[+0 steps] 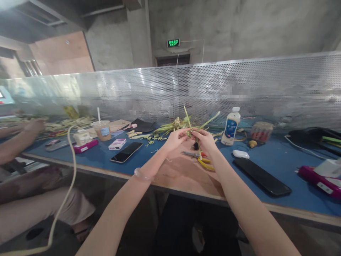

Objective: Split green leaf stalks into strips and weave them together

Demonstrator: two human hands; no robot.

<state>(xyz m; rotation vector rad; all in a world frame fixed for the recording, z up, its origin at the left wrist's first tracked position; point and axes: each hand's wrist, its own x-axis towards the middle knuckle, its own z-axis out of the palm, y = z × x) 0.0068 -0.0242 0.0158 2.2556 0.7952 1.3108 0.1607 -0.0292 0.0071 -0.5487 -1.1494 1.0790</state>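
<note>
My left hand [176,139] and my right hand [204,139] meet above the blue table [279,160], fingers pinched on a bundle of green leaf strips [189,132]. Strips fan up out of the bundle toward the mesh screen, and one hangs down between my hands. Scissors with yellow and red handles [199,156] lie on a brown board [183,172] just below my hands. A clear bangle sits on my left wrist. More cut green leaves [170,127] are heaped behind my hands.
A white drink bottle [230,127], a plastic tub [261,132], a white earbud case [240,154] and a black phone [261,176] lie to the right. Left: another phone [126,152], a pink-white box [117,144], an iced drink cup [101,129]. Another person's arm [18,137] works at far left.
</note>
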